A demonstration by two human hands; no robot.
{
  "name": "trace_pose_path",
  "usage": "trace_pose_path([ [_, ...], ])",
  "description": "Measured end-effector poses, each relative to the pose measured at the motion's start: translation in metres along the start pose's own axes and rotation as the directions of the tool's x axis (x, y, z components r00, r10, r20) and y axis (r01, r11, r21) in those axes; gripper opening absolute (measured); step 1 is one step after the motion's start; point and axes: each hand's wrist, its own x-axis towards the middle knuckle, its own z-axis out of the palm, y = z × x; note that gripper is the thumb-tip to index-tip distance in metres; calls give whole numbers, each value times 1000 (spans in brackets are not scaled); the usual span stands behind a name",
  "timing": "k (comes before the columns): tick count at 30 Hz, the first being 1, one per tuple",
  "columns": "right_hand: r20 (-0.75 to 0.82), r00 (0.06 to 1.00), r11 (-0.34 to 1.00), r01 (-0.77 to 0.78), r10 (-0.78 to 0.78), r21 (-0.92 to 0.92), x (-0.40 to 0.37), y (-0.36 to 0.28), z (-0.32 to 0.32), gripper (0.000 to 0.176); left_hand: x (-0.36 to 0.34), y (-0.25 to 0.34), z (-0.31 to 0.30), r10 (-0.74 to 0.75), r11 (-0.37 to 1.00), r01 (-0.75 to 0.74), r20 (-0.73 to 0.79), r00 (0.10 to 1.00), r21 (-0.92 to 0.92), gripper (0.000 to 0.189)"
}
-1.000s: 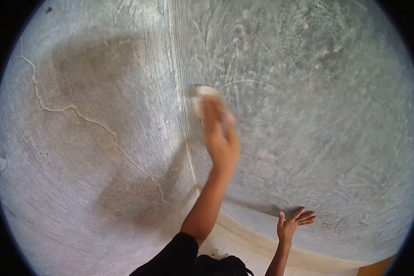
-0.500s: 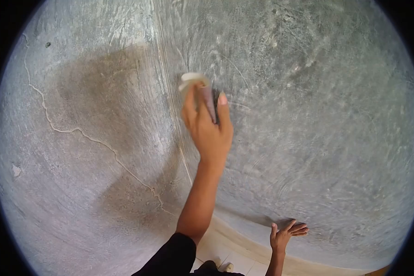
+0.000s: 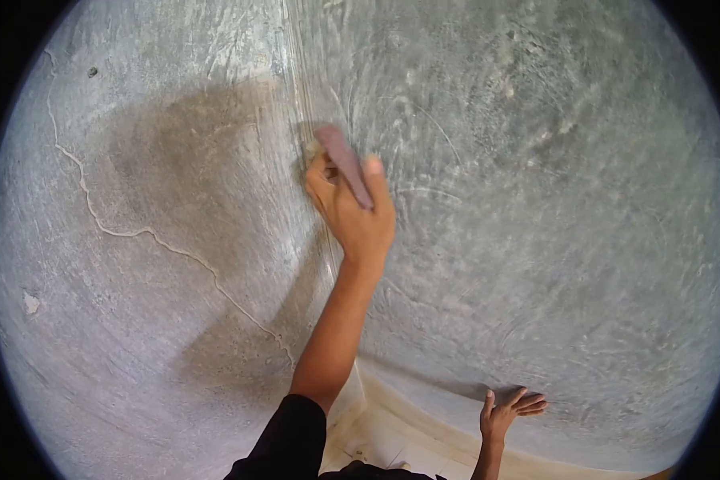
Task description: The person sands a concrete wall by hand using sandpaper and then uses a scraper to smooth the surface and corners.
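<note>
My left hand (image 3: 352, 210) is closed around a folded, mauve-brown piece of sandpaper (image 3: 344, 164), held at the inner corner (image 3: 302, 104) where two grey plastered walls meet. Its thumb is raised on the right side of the sheet. A pale edge shows by the fingertips, blurred by motion. Lower right, my right hand (image 3: 504, 414) lies open with fingers spread against the right wall (image 3: 536, 240), holding nothing.
A raised, wavy pale line (image 3: 172, 246) runs down the left wall (image 3: 64, 360). That wall also has a small dark hole (image 3: 93, 72) and a chipped white spot (image 3: 30, 303). Pale floor (image 3: 388, 440) shows below.
My left hand has shifted slightly left and closer to the corner, and the sandpaper now shows more of its mauve face. My right hand stays on the wall; the view has shifted a little.
</note>
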Motion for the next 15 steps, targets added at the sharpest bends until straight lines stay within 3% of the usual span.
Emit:
trace_pose_path([
  [3,-14,1000,1000,-11,11,-20,0,-4,-1,86,-7,14,-4,159,981,-159,8,987,110,63],
  [6,-38,999,999,-25,24,-36,2,-4,1,85,2,13,-10,108,990,-118,129,986,77,68],
  [9,-59,998,999,-17,14,-48,3,-7,1,83,35,21,-10,47,982,-61,81,996,180,65],
  [12,-68,998,997,-12,7,-74,5,-7,0,83,43,29,-10,-26,998,28,36,999,-56,60],
  [15,-47,999,997,-24,21,-72,2,-4,0,83,26,25,4,53,972,-57,-24,998,-227,55],
])
